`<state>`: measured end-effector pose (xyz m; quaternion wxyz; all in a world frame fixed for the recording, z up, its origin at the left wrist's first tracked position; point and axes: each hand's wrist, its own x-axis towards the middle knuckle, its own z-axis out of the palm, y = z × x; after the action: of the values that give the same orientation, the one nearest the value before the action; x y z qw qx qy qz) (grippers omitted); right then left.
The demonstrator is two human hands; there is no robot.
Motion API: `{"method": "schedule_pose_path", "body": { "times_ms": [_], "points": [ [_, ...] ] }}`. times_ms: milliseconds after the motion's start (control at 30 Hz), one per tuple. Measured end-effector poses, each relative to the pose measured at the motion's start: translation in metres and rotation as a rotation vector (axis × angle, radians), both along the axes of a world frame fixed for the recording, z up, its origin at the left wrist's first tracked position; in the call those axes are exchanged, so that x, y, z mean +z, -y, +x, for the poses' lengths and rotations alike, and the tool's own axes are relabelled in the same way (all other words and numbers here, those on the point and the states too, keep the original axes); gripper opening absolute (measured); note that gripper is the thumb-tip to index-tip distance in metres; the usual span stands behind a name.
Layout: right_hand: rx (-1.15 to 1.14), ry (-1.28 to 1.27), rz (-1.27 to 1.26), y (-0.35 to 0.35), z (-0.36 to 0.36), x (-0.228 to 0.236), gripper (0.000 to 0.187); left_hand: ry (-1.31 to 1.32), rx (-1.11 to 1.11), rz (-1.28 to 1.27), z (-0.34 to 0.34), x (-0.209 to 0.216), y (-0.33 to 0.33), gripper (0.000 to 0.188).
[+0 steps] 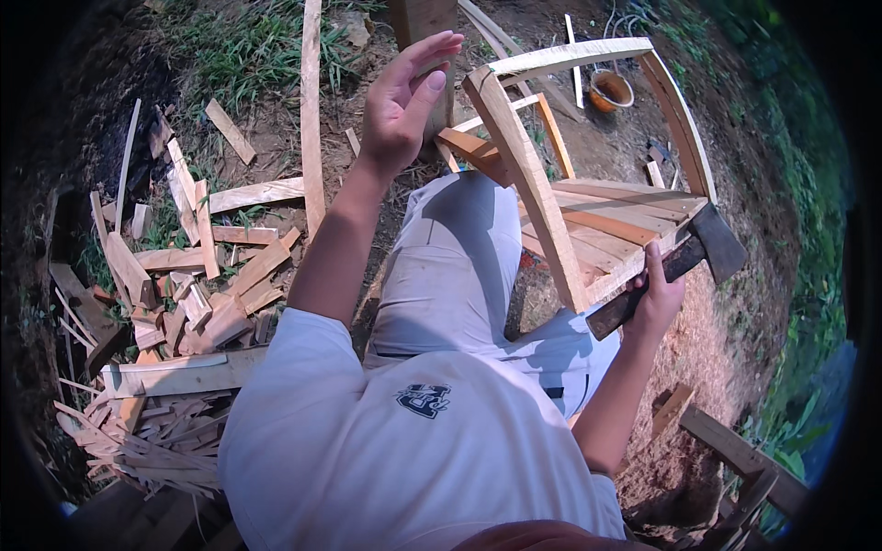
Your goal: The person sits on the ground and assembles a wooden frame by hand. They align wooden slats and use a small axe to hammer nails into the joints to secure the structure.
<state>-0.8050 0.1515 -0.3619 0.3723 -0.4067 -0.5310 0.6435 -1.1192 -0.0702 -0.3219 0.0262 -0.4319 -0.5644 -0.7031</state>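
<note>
My right hand (656,298) is closed around the handle of an axe (676,266), whose dark, broad head points right. Its handle runs along the near edge of a wooden frame piece (597,230) with slats and curved side bars, which looks like part of a chair. That piece stands by my right knee, tilted. I cannot tell whether my right fingers also touch its edge. Raised beyond my left knee, my left hand (404,106) is empty, fingers stretched out, near the wooden post (424,28) and left of the frame's curved bar (528,184).
Wood offcuts (216,312) lie heaped on the left, with thin shavings (147,450) below them. A long pale strip (312,119) stands beside my left arm. An orange bowl (610,92) sits at the far right on dirt. Sawdust and planks (735,445) lie lower right.
</note>
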Motion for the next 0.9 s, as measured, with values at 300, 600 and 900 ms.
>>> {"method": "schedule_pose_path", "body": {
  "times_ms": [300, 600, 900],
  "points": [
    [0.015, 0.010, -0.022, -0.007, 0.003, -0.001, 0.025, 0.405, -0.102, -0.341, -0.017, -0.181, 0.022, 0.069],
    [0.025, 0.035, -0.047, -0.010, 0.001, 0.001, 0.026, -0.009, -0.524, -0.919, -0.066, -0.193, -0.090, 0.079],
    [-0.024, 0.046, -0.049, -0.008, -0.001, 0.003, 0.024, -0.225, -1.035, -0.866, 0.005, -0.120, -0.154, 0.092]
  ]
}}
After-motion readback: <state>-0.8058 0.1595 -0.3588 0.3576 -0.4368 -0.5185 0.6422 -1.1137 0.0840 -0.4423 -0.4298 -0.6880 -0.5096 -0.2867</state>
